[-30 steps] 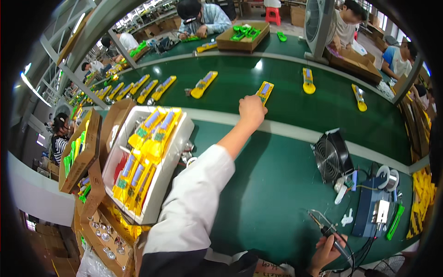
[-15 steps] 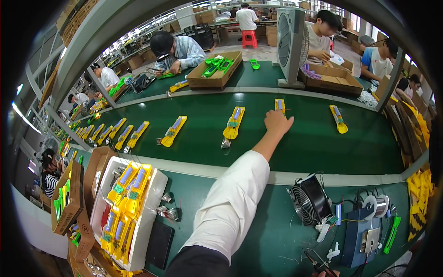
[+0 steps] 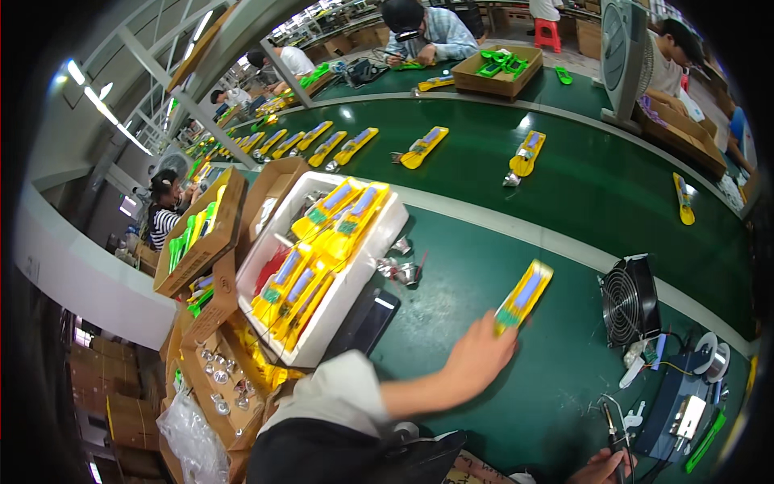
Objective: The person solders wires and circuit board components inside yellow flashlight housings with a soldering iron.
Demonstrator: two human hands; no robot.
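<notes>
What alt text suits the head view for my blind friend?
A person's left hand holds a yellow casing at a green workbench; the right hand grips a soldering iron. Similar casings lie in a white box at left and on a green belt beyond.

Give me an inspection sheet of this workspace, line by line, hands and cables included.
Surface: smooth green workbench, with pale scuff marks.
Things in hand: elongated yellow plastic housing with a lilac cylinder; slim black-handled soldering iron.
Clutter: shiny silver cups beside the white rectangular foam-like box, which holds stacked yellow pieces.
Left hand: grips the housing's near end.
Right hand: holds the soldering iron, at the picture's lower edge.
Cables: thin yellow wire near the blue rectangular box.
Surroundings: long green belt-like surface with spaced yellow units; people working beyond.
</notes>
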